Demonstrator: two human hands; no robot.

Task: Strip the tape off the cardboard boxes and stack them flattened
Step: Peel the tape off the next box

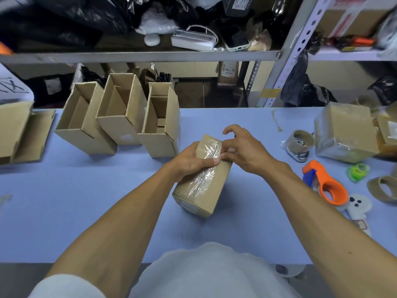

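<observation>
A long sealed cardboard box (pixel 214 186) lies at the middle of the blue table (pixel 86 207), with wrinkled clear tape (pixel 204 175) running along its top. My left hand (pixel 189 162) grips the box's far left side, thumb lying across the tape. My right hand (pixel 242 149) is at the far end of the box, thumb and a finger pinching at the tape there while the other fingers are lifted. Three open boxes (pixel 86 119) (pixel 121 110) (pixel 161 123) stand in a row at the back left. Another tape-wrapped box (pixel 345 132) sits at the right.
An orange tape dispenser (pixel 326 183), empty tape cores (pixel 300 140) (pixel 384 188), a green item (pixel 357 171) and a white tag lie to the right. Flattened cardboard (pixel 23 134) lies at the far left. Metal shelving (pixel 139 54) with bags rises behind the table.
</observation>
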